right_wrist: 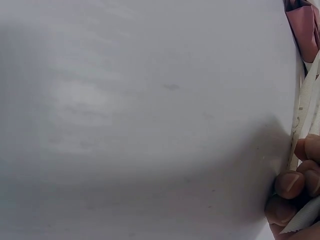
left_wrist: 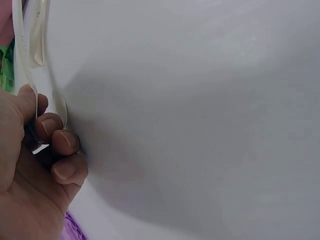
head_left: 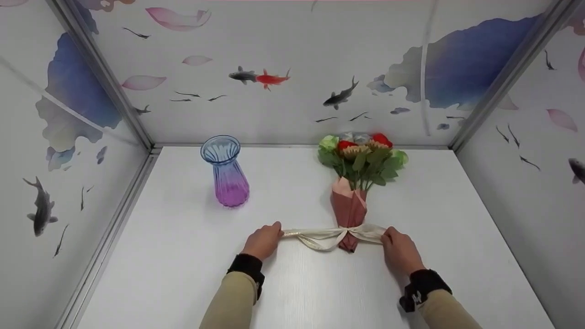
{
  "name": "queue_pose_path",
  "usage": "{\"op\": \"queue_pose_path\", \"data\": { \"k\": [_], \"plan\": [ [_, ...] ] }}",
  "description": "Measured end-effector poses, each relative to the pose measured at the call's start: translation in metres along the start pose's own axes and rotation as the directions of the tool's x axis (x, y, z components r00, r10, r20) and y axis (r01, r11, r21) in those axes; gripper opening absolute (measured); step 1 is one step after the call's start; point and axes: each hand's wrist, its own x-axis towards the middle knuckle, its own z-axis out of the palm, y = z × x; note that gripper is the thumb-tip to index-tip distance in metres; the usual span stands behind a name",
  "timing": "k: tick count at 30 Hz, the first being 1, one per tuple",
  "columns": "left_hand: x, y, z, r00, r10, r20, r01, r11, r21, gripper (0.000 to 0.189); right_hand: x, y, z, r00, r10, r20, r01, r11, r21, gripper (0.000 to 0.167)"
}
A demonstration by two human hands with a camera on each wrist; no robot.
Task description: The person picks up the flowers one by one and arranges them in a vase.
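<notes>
A bouquet (head_left: pixel 354 169) of red, tan, green and pale flowers lies on the white table, its stems wrapped in dusty-pink paper (head_left: pixel 348 208). Around the lower wrap, a cream ribbon (head_left: pixel 320 232) is tied and stretches out to both sides. My left hand (head_left: pixel 264 241) pinches the ribbon's left part, with thumb and curled fingers on it in the left wrist view. On the other side, my right hand (head_left: pixel 402 251) grips the ribbon close to the wrap. The right wrist view shows curled fingertips (right_wrist: pixel 290 185) on the ribbon, the rest of that hand cut off.
A blue-to-purple ribbed glass vase (head_left: pixel 226 173) stands upright on the table (head_left: pixel 292 183), left of the bouquet. Printed panels with fish and petals (head_left: pixel 292 55) enclose the table at the back and both sides, joined by metal corner rails (head_left: pixel 112 82).
</notes>
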Motion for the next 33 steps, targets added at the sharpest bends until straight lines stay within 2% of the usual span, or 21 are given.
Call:
{"op": "queue_pose_path", "data": {
  "k": [7, 13, 33],
  "plan": [
    [0.002, -0.004, 0.004, 1.000, -0.017, -0.015, 0.018, 1.000, 0.021, 0.015, -0.001, 0.002, -0.003, 0.999, 0.028, -0.021, -0.028, 1.000, -0.008, 0.012],
    [0.002, -0.010, 0.004, 0.999, -0.039, -0.001, 0.039, 0.999, 0.027, 0.015, -0.002, 0.005, -0.005, 0.998, 0.057, -0.014, -0.057, 0.998, 0.002, 0.015],
    [-0.003, -0.013, -0.004, 1.000, -0.003, -0.017, 0.004, 1.000, 0.026, 0.015, -0.005, 0.014, -0.008, 0.998, 0.051, -0.045, -0.051, 0.999, -0.011, 0.013]
  ]
}}
